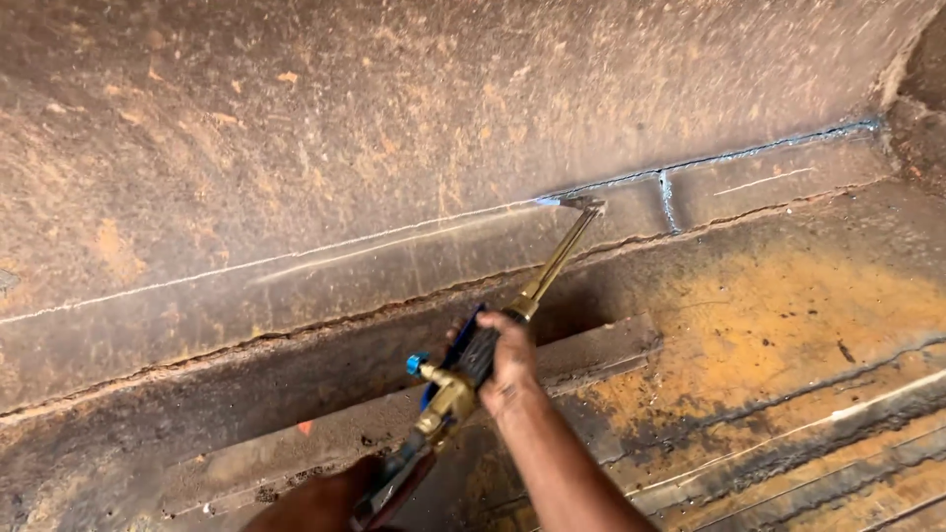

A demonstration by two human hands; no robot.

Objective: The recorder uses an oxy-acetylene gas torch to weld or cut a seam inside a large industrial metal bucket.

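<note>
While gripping the long brass cutting torch (552,261) with the right hand (507,357), fingers curled tight and pressed together round its dark handle, could slip and drag the tip off the thin white chalk line (296,256). Left hand (320,502) low at the back end of the torch, in shadow; hard to tell how its fingers sit. Torch tip right up against the big rusty brown steel wall (394,108), at the end of the bluish cut seam (729,155). Might wobble, with such a long reach. Might bump the small blue knob (417,364) just beside the right hand and turn it by mistake. Might get burnt, with bare skin and no gloves. No box, bucket or cup to see, so nothing held inside anything.
</note>
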